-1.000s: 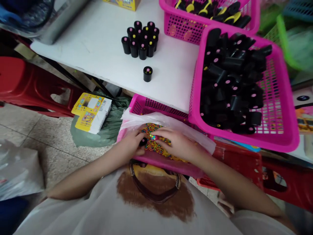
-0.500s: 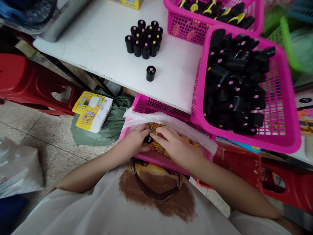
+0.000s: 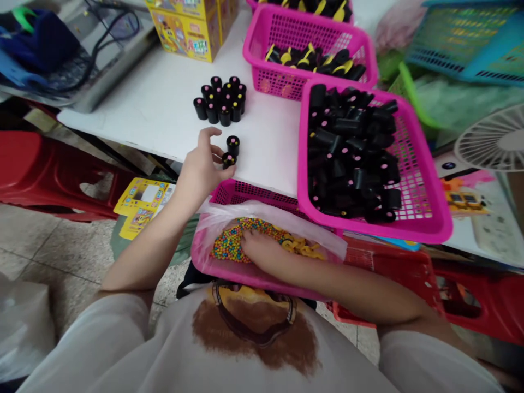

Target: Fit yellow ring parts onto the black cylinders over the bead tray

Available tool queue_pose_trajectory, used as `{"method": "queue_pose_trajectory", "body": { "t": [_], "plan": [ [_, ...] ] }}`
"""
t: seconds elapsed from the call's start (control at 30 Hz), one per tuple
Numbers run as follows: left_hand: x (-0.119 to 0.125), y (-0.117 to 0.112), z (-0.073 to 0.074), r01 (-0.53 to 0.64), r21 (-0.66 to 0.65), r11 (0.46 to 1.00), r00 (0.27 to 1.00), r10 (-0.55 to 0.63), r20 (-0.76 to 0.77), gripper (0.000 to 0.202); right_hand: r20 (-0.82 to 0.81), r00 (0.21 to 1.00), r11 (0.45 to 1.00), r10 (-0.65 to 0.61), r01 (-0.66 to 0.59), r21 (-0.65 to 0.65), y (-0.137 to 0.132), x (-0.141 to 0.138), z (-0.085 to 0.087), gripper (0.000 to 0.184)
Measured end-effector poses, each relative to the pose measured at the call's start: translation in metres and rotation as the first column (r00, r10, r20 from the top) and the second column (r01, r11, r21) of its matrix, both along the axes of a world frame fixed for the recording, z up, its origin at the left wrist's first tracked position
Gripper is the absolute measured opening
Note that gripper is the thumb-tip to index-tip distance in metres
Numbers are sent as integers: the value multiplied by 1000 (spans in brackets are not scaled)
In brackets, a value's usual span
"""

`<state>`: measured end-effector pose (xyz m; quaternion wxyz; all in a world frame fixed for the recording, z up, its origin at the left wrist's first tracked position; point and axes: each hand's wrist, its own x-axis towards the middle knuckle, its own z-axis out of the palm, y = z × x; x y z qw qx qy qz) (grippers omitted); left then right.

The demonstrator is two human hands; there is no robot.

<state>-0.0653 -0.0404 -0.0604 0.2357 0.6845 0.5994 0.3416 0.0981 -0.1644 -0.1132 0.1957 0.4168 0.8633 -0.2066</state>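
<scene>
My left hand [image 3: 202,166] is raised at the front edge of the white table [image 3: 164,109], thumb and fingers pinching a small black tube [image 3: 228,160] that rests on the table. Another single black tube [image 3: 233,144] stands just behind it. A cluster of upright black tubes [image 3: 221,101] stands farther back. My right hand [image 3: 262,251] lies in the pink basket [image 3: 245,273] on my lap, fingers buried in the small coloured beads [image 3: 231,243]; yellow pieces [image 3: 301,248] lie beside it. Whether that hand holds anything is hidden.
A large pink basket [image 3: 426,218] full of black tubes sits at the table's right edge, another pink basket [image 3: 266,71] with black-and-yellow pieces behind it. Yellow boxes [image 3: 188,30] stand at the back. Red stools [image 3: 53,169] and a yellow carton [image 3: 141,202] are on the floor at left.
My left hand left the bead basket and rose to the table, bringing a black tube beside the lone one. My right hand stayed in the beads. The view tilted upward.
</scene>
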Motion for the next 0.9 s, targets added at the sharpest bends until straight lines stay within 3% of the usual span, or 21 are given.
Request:
{"method": "queue_pose_trajectory", "body": {
  "t": [0.13,0.2,0.3,0.37,0.43,0.5,0.57,0.67,0.73,0.8,0.9],
  "plan": [
    [4,20,-22,-9,-2,1000,999,9,38,65,-25,999,999,-23,22,-27,2,-14,-9,24],
    [4,17,-23,-22,113,993,1000,21,16,69,-58,998,999,-18,15,-47,4,-16,-13,16],
    [14,4,-2,9,353,936,998,11,-55,64,-144,990,998,4,-14,-64,7,-16,-20,13],
    [37,-5,24,195,393,899,979,-157,-127,38,-205,978,998,22,-35,-58,8,-16,-24,16],
    [71,-10,50,516,275,812,854,-461,-241,16,-251,968,998,29,-40,-39,8,-16,-26,19],
    [110,-9,68,736,79,673,653,-674,-344,17,-292,956,999,24,-30,-15,9,-18,-28,22],
    [146,-6,75,782,-113,613,504,-728,-465,27,-332,943,1000,24,-25,0,11,-18,-29,22],
    [180,-1,74,736,-302,606,353,-724,-592,27,-372,927,999,42,-44,3,14,-17,-29,25],
    [188,-3,74,735,-339,587,315,-738,-596,23,-391,920,1000,20,-27,-11,15,-14,-29,26],
    [186,-7,80,737,-324,593,328,-733,-596,21,-419,907,998,-36,15,-53,16,-11,-29,28],
    [167,-19,100,703,-235,671,421,-659,-623,22,-468,875,988,-121,62,-138,19,-4,-31,36]
  ]
}}
